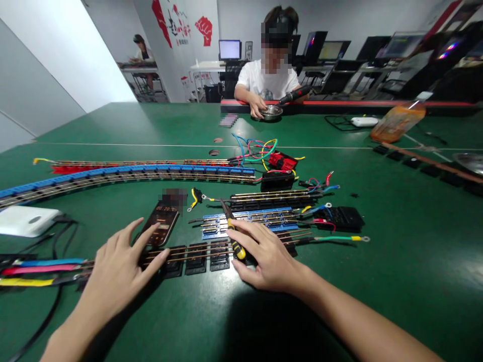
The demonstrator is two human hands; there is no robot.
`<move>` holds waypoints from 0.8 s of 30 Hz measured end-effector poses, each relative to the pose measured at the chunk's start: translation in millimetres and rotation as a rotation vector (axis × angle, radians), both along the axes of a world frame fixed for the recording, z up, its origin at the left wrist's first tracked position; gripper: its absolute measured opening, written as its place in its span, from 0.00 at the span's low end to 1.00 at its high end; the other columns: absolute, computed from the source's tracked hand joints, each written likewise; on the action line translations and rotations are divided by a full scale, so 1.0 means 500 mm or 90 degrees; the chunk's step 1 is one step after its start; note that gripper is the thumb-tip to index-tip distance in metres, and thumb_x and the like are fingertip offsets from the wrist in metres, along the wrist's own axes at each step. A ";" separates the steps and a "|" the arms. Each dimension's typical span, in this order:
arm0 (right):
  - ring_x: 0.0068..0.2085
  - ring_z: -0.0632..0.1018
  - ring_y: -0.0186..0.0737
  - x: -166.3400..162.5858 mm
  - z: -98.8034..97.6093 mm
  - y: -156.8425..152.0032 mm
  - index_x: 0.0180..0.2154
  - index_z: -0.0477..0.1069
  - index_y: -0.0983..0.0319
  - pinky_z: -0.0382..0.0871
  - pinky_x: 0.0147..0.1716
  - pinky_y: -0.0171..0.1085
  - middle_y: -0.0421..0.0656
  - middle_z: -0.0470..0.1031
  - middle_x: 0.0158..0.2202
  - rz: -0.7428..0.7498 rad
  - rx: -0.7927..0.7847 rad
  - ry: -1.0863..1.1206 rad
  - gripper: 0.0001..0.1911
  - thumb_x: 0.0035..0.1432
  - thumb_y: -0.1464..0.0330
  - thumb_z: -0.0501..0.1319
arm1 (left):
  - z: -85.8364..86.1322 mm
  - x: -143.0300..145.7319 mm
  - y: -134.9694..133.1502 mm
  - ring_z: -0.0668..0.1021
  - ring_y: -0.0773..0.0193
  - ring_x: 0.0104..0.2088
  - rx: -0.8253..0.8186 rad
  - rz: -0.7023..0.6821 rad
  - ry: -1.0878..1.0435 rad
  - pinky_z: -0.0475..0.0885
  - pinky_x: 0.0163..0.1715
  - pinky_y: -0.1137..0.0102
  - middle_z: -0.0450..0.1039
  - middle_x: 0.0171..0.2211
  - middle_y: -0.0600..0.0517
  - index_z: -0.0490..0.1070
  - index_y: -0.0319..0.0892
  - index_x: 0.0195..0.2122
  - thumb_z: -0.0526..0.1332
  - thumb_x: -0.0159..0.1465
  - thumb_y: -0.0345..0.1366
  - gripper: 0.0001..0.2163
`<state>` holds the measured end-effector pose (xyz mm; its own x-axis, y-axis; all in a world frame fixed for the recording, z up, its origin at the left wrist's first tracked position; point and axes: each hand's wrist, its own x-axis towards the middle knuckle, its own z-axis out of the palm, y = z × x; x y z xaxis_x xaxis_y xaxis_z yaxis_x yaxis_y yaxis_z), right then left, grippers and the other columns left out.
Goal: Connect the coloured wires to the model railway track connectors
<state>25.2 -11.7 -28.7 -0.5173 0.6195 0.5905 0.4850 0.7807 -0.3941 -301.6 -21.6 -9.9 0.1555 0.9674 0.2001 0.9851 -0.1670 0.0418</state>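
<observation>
Nearest the viewer, two bare forearms reach out over a green worktop (396,251). The left hand (116,266) lies flat with fingers spread, grasping nothing; its fingertips press on a section of model track (188,254) with black sleepers and also touch the lower edge of a black phone (161,223) showing a timer display. The right hand (264,254) rests on the same track section, further right, its fingers closed loosely around a yellow-and-black screwdriver (233,235) whose tip points away toward a blue track piece (249,219).

Judging by this, the person appears to be steadying the track with one hand while working on a fastening with the driver; the next move likely calls for seating the tip squarely and keeping the rails from shifting.

Just beyond lie more black track pieces and loose wires with ring terminals (335,239). Further back, a long curved blue track (124,173) sweeps left, beside a tangle of coloured wires (256,148). A white device (26,220) sits at the left.

At the far edge, another person (269,75) in a white shirt sits holding a tool over a small metal dish (271,111).
</observation>
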 end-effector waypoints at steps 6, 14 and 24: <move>0.56 0.73 0.45 -0.001 -0.007 0.003 0.58 0.64 0.63 0.72 0.52 0.43 0.52 0.69 0.58 -0.014 0.024 0.004 0.26 0.57 0.67 0.60 | -0.029 0.001 0.006 0.66 0.36 0.57 -0.016 -0.011 0.005 0.65 0.52 0.41 0.58 0.62 0.42 0.64 0.52 0.59 0.49 0.62 0.55 0.26; 0.56 0.73 0.44 0.003 -0.006 0.004 0.58 0.64 0.64 0.72 0.51 0.43 0.53 0.69 0.58 -0.003 0.037 -0.002 0.26 0.57 0.67 0.59 | -0.015 -0.010 0.005 0.65 0.34 0.58 -0.006 0.027 -0.030 0.65 0.50 0.39 0.48 0.66 0.44 0.40 0.57 0.68 0.48 0.63 0.54 0.33; 0.55 0.73 0.44 0.004 -0.006 0.004 0.57 0.65 0.64 0.72 0.50 0.42 0.54 0.69 0.58 -0.001 0.035 -0.019 0.25 0.57 0.68 0.58 | 0.002 -0.044 0.037 0.65 0.41 0.61 -0.057 -0.018 -0.041 0.62 0.58 0.46 0.56 0.65 0.43 0.50 0.50 0.67 0.47 0.63 0.55 0.32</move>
<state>27.2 -9.8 -31.7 -0.5340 0.5870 0.6085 0.4970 0.8002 -0.3357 -323.8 -3.0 -8.8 0.1730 0.9772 0.1235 0.9747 -0.1879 0.1213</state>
